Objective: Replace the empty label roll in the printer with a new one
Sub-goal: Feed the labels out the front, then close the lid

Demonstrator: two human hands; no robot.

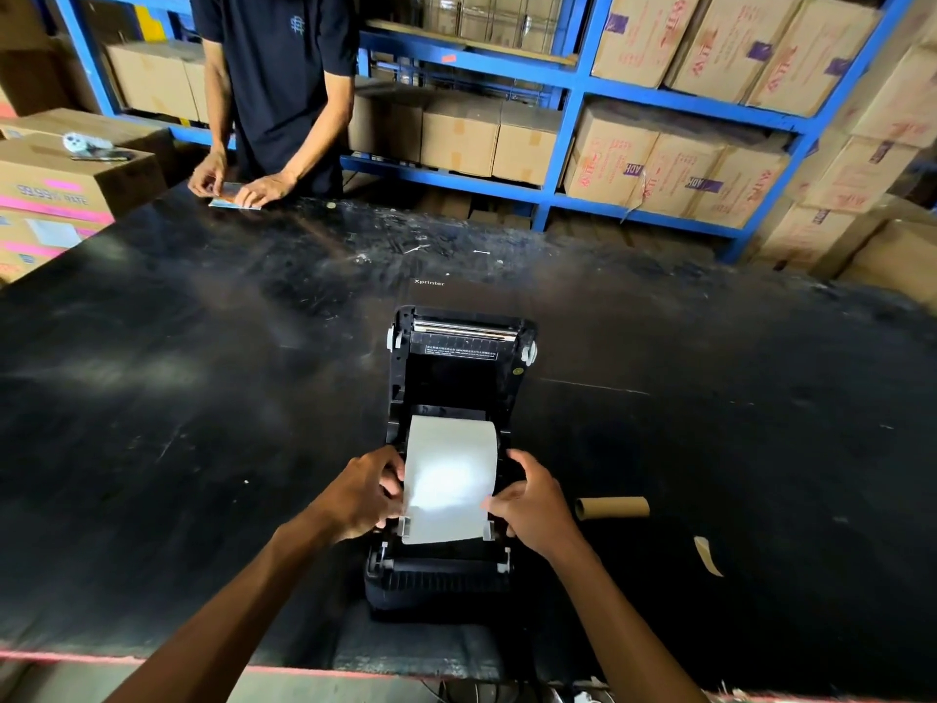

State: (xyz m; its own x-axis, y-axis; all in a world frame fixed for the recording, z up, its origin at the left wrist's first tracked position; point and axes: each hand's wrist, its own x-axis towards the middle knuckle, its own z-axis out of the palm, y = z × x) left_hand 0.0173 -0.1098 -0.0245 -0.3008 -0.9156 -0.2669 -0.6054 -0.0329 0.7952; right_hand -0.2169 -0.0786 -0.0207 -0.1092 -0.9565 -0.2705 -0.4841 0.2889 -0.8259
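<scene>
A black label printer (441, 580) stands on the black table (203, 398) with its lid (459, 342) swung open away from me. A white label roll (451, 449) sits in the bay, and its free strip (446, 504) is drawn toward me over the front guides. My left hand (362, 492) pinches the strip's left edge. My right hand (532, 499) pinches its right edge. An empty brown cardboard core (611, 508) lies on the table just right of my right hand.
A torn brown paper scrap (709, 555) lies right of the printer. Another person (274, 93) stands at the table's far left edge, hands on a small card (236, 200). Stacked cartons (56, 195) sit at left; blue shelving (573, 93) with boxes fills the back.
</scene>
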